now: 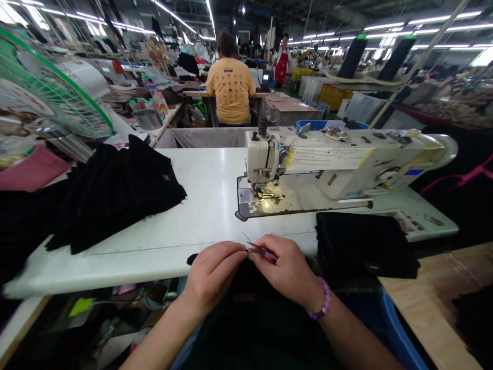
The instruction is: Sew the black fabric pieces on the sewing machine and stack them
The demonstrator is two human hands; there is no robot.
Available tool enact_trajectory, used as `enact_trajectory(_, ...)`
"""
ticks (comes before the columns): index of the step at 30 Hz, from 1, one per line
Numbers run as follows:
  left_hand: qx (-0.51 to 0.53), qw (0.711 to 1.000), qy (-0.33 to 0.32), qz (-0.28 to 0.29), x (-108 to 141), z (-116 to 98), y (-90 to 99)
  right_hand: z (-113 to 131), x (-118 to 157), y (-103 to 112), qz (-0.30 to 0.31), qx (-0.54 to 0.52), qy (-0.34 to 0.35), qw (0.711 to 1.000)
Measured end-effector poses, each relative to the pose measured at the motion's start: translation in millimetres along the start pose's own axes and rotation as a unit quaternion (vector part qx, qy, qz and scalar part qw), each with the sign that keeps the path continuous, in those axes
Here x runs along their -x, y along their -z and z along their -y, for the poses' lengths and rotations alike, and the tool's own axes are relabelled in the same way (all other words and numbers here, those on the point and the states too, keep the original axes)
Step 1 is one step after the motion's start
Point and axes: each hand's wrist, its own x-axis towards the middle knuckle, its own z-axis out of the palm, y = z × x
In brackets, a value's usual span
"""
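My left hand (215, 270) is closed on a piece of black fabric (191, 259), pinching its edge at the table's front. Most of that fabric is hidden under my hands and blends into the dark clothing below. In my right hand (283, 264), closed around them, are thread snips (265, 253) with a pinkish-purple handle. Their blades point left and lie right at the left fingertips, by the fabric's edge. A fine thread end seems to stick up there. The sewing machine (308, 159) stands just beyond my hands, its needle area lit.
Black cloth pieces (119, 190) are heaped on the table's left, near a green fan (50, 87). Folded black fabric (362, 244) lies at the right front edge. A blue bin (402, 329) sits below right. A person in a yellow shirt (231, 90) sits ahead, facing away.
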Motion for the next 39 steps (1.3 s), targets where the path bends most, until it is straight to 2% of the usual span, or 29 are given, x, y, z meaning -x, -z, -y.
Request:
enact_trajectory(4, 0.028, 0.999, 0.033, 0.004, -7.2, -4.6, 0.6, 2.9, 4.3, -2.5, -0.039, 0.006, 0.039, 0.998)
enact_trajectory(7, 0.046, 0.998, 0.049, 0.001, -11.6, -8.4, 0.3, 7.9, 6.8, -1.4, -0.063, -0.125, -0.043, 0.989)
enact_trajectory(11, 0.043, 0.997, 0.056, -0.001, -10.7, -4.8, -1.6, 9.4, 6.5, 13.2, -0.054, -0.336, -0.154, 0.928)
enact_trajectory(13, 0.030, 0.998, 0.063, -0.007, -9.1, -1.4, -1.9, 6.2, 4.7, 23.2, -0.065, -0.383, -0.174, 0.905)
enact_trajectory(14, 0.026, 0.998, 0.064, -0.011, -8.6, -0.3, -1.8, 3.7, 3.4, 27.6, -0.075, -0.383, -0.180, 0.903)
enact_trajectory(16, 0.029, 0.997, 0.072, -0.016, -8.9, 0.0, -1.1, -2.5, 0.9, 32.8, -0.096, -0.322, -0.183, 0.924)
enact_trajectory(18, 0.043, 0.995, 0.090, -0.018, -10.9, -1.7, -0.2, -8.6, -0.8, 32.5, -0.101, -0.213, -0.174, 0.956)
enact_trajectory(20, 0.055, 0.992, 0.107, -0.024, -13.8, -4.1, 0.6, -11.9, -0.6, 27.9, -0.079, -0.118, -0.154, 0.978)
enact_trajectory(22, 0.057, 0.992, 0.111, -0.030, -16.4, -5.5, 1.1, -11.2, 1.7, 21.9, -0.037, -0.073, -0.130, 0.988)
enact_trajectory(25, 0.056, 0.991, 0.115, -0.034, -17.8, -4.8, 1.1, -5.3, 6.1, 16.4, 0.000, -0.035, -0.099, 0.994)
enact_trajectory(30, 0.045, 0.993, 0.107, -0.022, -14.0, -0.7, 0.0, -0.8, 7.5, 15.6, -0.024, 0.039, -0.066, 0.997)
enact_trajectory(34, 0.038, 0.997, 0.065, -0.004, -12.0, -0.4, -0.3, -2.1, 5.7, 14.3, -0.029, 0.055, -0.051, 0.997)
enact_trajectory(39, 0.039, 0.998, 0.051, -0.005, -15.1, -3.2, 0.4, -0.6, 5.4, 13.8, -0.030, 0.065, -0.034, 0.997)
